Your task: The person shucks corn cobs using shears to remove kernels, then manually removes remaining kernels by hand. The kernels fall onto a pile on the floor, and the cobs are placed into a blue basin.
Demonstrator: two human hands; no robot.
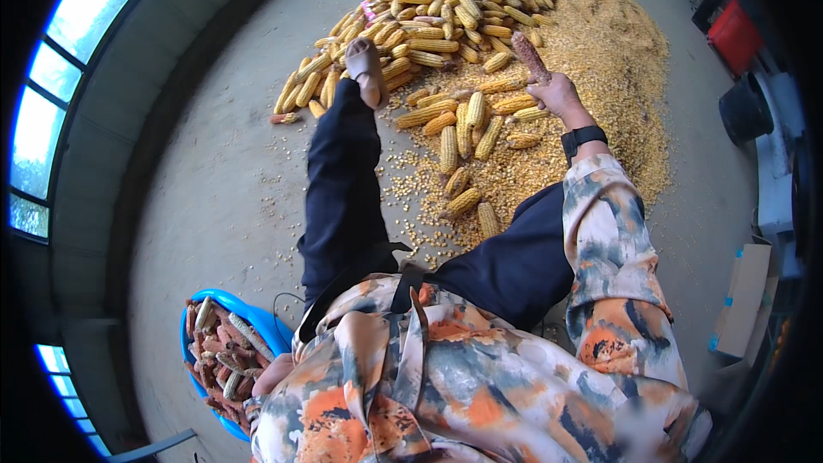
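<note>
My right hand (pixel 557 95) grips a reddish, bare corn cob (pixel 530 58) by its lower end, held over loose corn kernels (pixel 611 77). Beside and below that hand, several yellow ears of corn (pixel 475 110) lie on scattered kernels between my legs. A large heap of unshelled ears (pixel 443 19) rises beyond my outstretched foot. Low on the left, my left hand (pixel 273 374) is at the rim of a blue plastic tub (pixel 262 317) filled with bare cobs (pixel 225 350); its fingers are mostly hidden, so its grip is unclear.
Loose kernels are strewn over the concrete floor (pixel 257 206). My left leg (pixel 347 173) stretches forward beside the heap, and my right leg (pixel 514 257) is bent. At the right stand a black bucket (pixel 746 108), a red object (pixel 735 37) and an open cardboard box (pixel 744 302).
</note>
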